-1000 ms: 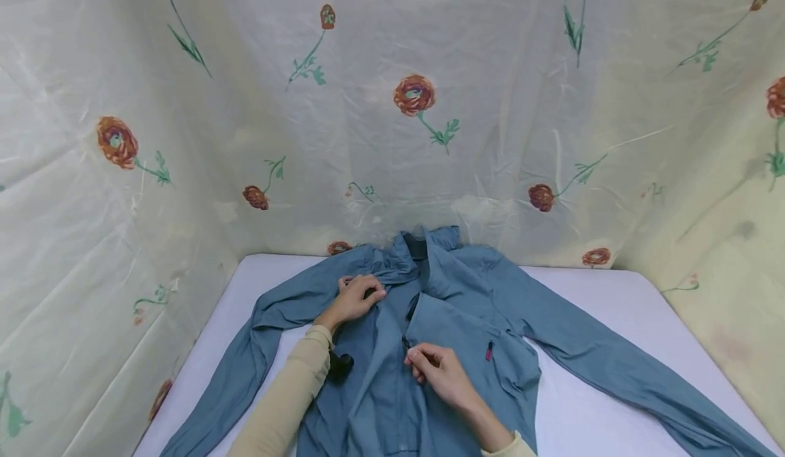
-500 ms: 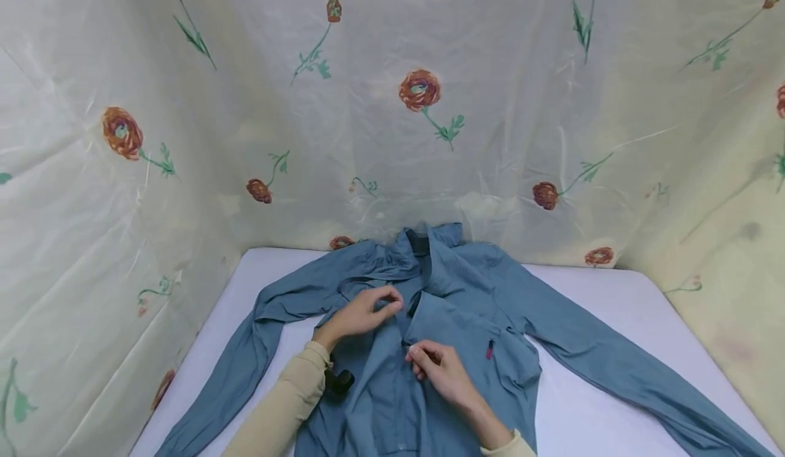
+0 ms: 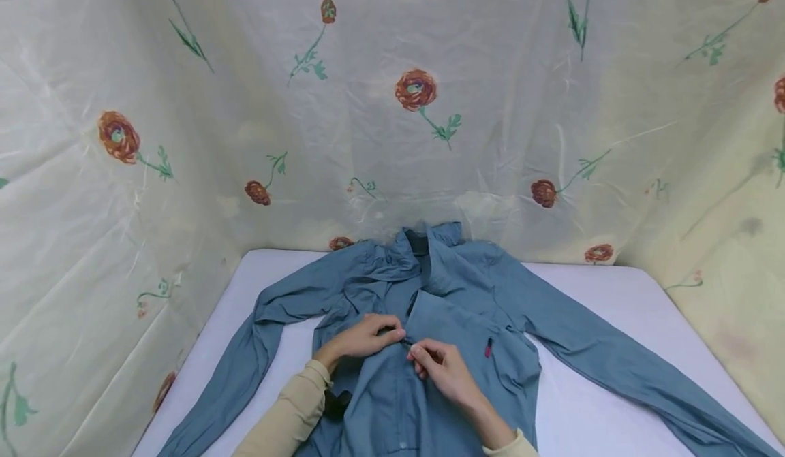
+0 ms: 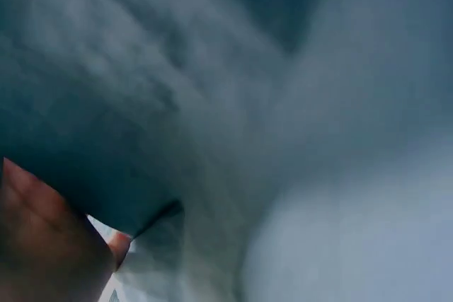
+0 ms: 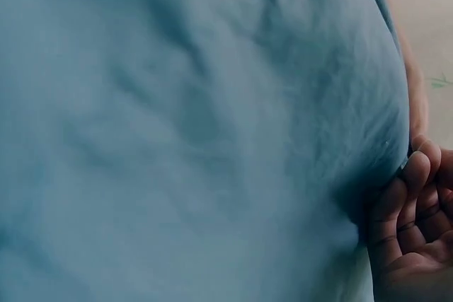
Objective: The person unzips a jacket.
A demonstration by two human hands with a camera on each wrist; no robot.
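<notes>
A blue-grey zip jacket (image 3: pixel 466 273) lies front up with its sleeves spread, the front zipped in its lower part and parted above. At the middle of the front, my right hand (image 3: pixel 444 372) pinches the small dark zipper pull (image 3: pixel 407 342) with its fingers curled. My left hand (image 3: pixel 364 338) is just to its left, thumb and fingertips pinching the front edge of the jacket beside the zipper. Jacket cloth (image 4: pixel 212 118) fills most of the left wrist view, and the fingers (image 5: pixel 414 203) of the right hand show at the right wrist view's edge.
The jacket lies on a white-covered table (image 3: pixel 589 409). Pale curtains (image 3: pixel 478 157) with flowers enclose the back and sides. A dark rounded thing (image 3: pixel 336 404), perhaps the wrist camera, sits under the left forearm. The right-hand sleeve (image 3: pixel 613 361) reaches beyond the frame.
My left hand has come down from the left chest of the jacket to the zipper, beside the right hand. The right hand stays at the zipper pull.
</notes>
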